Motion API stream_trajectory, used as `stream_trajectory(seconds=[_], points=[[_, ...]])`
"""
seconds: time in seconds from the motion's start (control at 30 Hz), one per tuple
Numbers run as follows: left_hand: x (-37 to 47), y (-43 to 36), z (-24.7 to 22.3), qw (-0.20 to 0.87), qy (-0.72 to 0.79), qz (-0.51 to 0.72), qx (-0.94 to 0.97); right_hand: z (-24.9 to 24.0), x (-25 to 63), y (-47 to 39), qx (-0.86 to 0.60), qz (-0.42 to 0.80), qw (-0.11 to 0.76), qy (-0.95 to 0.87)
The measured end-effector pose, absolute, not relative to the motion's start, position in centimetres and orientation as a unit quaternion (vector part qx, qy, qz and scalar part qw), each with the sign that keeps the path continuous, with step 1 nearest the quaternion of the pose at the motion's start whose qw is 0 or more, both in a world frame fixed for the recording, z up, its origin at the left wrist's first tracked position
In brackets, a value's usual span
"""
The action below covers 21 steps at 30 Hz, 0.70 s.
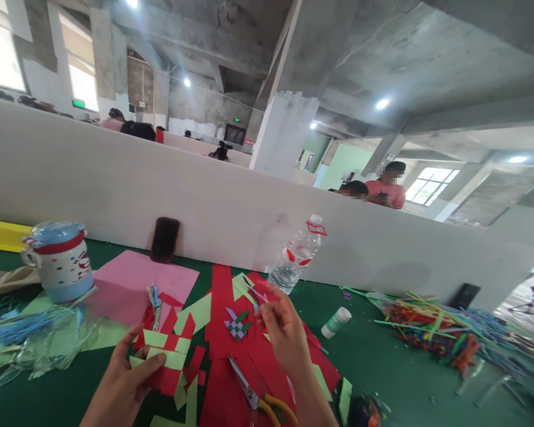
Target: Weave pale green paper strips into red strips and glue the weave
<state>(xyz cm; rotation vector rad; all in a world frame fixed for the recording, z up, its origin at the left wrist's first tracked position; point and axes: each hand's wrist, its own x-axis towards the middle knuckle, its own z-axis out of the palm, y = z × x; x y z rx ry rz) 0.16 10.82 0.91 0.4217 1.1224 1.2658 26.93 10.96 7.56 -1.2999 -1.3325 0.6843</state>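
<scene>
My left hand (131, 370) grips a woven piece of red and light green paper strips (169, 359), thumb on top of it. My right hand (285, 326) is raised over the red paper, fingers pinched on a small thing with a thin, pointed metal tip, perhaps tweezers (253, 292). Between the hands, a small woven purple and green piece (237, 325) lies on the red paper (222, 379). Scissors with yellow handles (251, 396) rest below it, blades slightly apart. Cut green and red scraps lie around my left hand.
A water bottle (296, 258) and a glue stick (336, 322) stand beyond my right hand. At the left are a blue-lidded cup (64, 264) and tangled strings (31, 338). A phone (165, 239) leans on the white partition (196, 201). Colourful strands (445, 332) lie right.
</scene>
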Motion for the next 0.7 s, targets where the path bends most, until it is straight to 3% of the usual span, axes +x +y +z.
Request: stream_trajectory(seconds=[0.27, 0.5, 0.7], points=[[0.2, 10.9, 1.2, 0.643, 0.497, 0.552, 0.187, 7.3, 26.8, 10.7, -0.54, 0.265, 0.538, -0.591], [0.5, 10.8, 1.4, 0.639, 0.505, 0.553, 0.176, 5.9, 24.8, 10.9, -0.546, 0.119, 0.401, -0.726], [1.0, 10.6, 1.5, 0.635, 0.488, 0.572, 0.179, 3.6, 21.3, 10.5, -0.433, 0.031, 0.291, -0.853]])
